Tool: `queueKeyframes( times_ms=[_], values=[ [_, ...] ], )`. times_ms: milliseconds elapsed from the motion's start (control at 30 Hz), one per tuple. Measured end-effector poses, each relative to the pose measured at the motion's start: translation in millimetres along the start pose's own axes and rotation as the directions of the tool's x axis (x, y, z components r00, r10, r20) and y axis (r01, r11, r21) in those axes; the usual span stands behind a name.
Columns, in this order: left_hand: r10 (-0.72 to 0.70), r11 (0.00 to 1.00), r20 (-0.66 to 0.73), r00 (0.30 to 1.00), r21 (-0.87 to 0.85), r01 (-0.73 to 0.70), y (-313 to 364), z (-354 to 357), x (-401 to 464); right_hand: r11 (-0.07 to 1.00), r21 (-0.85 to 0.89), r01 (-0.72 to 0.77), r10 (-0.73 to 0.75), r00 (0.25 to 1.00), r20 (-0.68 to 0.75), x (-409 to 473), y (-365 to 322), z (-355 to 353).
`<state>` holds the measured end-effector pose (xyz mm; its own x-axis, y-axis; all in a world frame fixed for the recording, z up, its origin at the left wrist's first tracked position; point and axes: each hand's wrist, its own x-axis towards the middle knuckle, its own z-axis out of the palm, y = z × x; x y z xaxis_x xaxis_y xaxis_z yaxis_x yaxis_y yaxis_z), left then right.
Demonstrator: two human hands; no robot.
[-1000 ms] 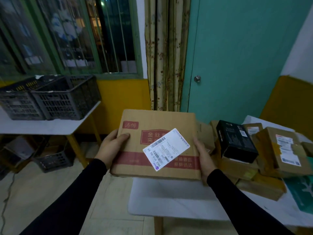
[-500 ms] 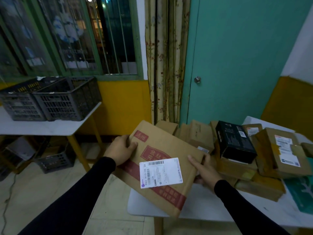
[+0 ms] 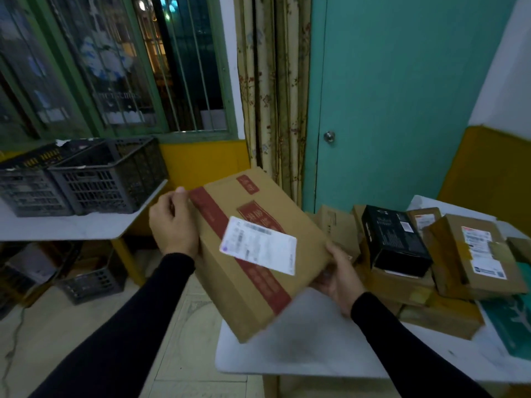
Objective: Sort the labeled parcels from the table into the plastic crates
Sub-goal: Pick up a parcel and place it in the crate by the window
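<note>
Near surface: the white surface (image 3: 316, 354) lies directly below the right forearm; the held parcel hangs over its left edge.
Held parcel: the flat brown cardboard parcel with red tape and a white shipping label (image 3: 253, 251) is tilted, its long axis running from upper left to lower right.
Right hand: the right hand (image 3: 336, 278) cups the lower right corner, fingers curled under it.
Left hand: the left hand (image 3: 172, 222) grips the upper left edge, thumb on top.
Remaining parcels: the stacked cardboard parcels (image 3: 474, 254) lie just right of the held one.
Destination: the dark grey plastic lattice crates (image 3: 86, 179) stand on a separate white surface (image 3: 71, 228), far left. The left hand is nearer; the carry is judged leftward.
</note>
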<state>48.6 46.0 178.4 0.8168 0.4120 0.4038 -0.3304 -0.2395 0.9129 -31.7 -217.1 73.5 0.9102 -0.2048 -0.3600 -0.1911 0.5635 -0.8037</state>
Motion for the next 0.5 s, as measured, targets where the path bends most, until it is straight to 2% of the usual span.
queueKeyframes(
  times_ms=[33,67,133,233,367,433,500],
  values=[
    [-0.107,0.994,-0.062,0.992,-0.032,0.105,-1.6,4.3,3.4,1.000,-0.009,0.018,-0.018,1.000,0.023,-0.7,-0.4,6.9],
    [-0.233,0.970,-0.034,0.972,-0.080,0.230,-1.5,7.2,6.3,0.998,-0.032,0.044,-0.043,0.998,0.036,-2.2,-1.4,14.4],
    [-0.398,0.902,0.124,0.909,-0.127,0.412,-9.5,9.5,10.4,0.994,-0.073,0.081,-0.078,0.996,0.049,-2.3,-0.8,23.5],
    [-0.475,0.791,0.399,0.784,-0.197,0.579,-17.9,5.5,1.6,0.986,-0.107,0.131,-0.122,0.989,0.087,-5.3,2.6,30.9],
    [-0.395,0.830,0.496,0.773,-0.169,0.532,-12.5,0.0,-15.1,0.975,-0.127,0.183,-0.164,0.975,0.147,-5.7,4.4,33.5],
    [-0.367,0.841,0.532,0.763,-0.159,0.517,-6.2,-11.7,-9.9,0.987,-0.109,0.114,-0.095,0.982,0.164,-4.5,1.8,31.2],
    [-0.334,0.855,0.555,0.762,-0.162,0.493,-0.5,-24.2,0.5,0.982,-0.184,0.050,-0.014,0.981,0.193,-2.2,1.1,28.4]
  ],
)
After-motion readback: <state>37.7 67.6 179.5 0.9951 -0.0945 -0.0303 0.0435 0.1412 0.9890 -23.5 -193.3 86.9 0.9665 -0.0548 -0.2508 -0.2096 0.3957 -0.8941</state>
